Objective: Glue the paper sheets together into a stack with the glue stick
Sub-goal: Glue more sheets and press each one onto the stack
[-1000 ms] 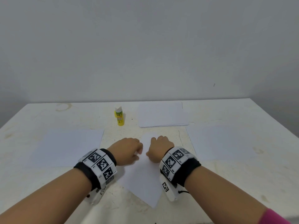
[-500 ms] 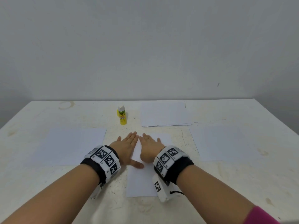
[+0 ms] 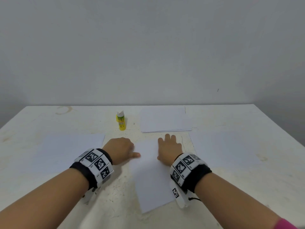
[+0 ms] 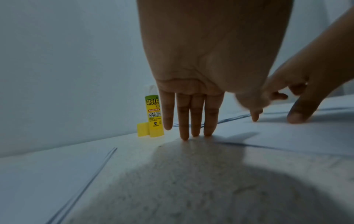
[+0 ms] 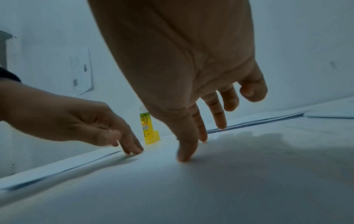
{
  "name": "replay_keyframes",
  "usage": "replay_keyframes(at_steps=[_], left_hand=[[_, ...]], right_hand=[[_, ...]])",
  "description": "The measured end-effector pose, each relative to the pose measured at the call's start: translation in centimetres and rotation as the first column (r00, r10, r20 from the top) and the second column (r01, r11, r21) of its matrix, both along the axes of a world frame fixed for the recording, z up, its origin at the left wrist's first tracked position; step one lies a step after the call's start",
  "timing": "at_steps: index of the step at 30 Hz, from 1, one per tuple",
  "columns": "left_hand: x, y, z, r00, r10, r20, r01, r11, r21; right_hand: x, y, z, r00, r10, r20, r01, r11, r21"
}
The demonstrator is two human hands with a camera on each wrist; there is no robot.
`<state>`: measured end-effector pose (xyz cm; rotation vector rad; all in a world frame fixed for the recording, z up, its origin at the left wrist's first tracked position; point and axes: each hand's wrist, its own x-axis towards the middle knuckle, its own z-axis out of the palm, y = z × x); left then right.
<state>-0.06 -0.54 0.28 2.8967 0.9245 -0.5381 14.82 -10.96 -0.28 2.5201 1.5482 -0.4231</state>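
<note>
Fingers (image 4: 193,118) of the left hand (image 3: 119,150) point down with their tips on the table (image 3: 49,119), right at the left edge of the middle sheet (image 3: 151,179), straight and together, holding nothing. The right hand (image 3: 169,150) lies spread and open on the same sheet, thumb and fingertips pressing it flat, gripping nothing either. The step in hand looks like squaring or smoothing this sheet, which sits a little crooked, its near corner swung to the right. To do it well, the right hand should keep light, even pressure while the left nudges the edge, so the paper slides rather than buckles; hard pressing risks creasing it. The glue stick (image 3: 121,120) stands upright at the far side, beyond the left hand, uncapped, with its yellow cap (image 4: 142,129) beside it, and has to be fetched before anything bonds. A pile of paper (image 3: 165,120) lies just beyond the right hand, and single sheets wait to the left (image 3: 62,151) and right (image 3: 226,151), all apart from the middle one.
</note>
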Motion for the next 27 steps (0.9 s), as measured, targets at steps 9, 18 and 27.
replay_keyframes(at_steps=[9,18,27], left_hand=[[-1.1,0.3,-1.0,0.999,-0.006,0.051,0.012,0.993,-0.12],[-1.4,0.0,-1.4,0.973,0.002,-0.232,-0.048,0.981,-0.189],[-2.1,1.1,-1.9,0.976,-0.014,-0.219,-0.039,0.97,-0.239]], right_hand=[[-4.7,2.2,-1.2,0.994,0.079,-0.074,-0.08,0.997,-0.011],[-1.2,1.4,-1.5,0.944,0.185,-0.274,-0.219,0.97,-0.101],[8.1,-2.9,-0.3,0.982,0.093,-0.167,-0.131,0.963,-0.234]])
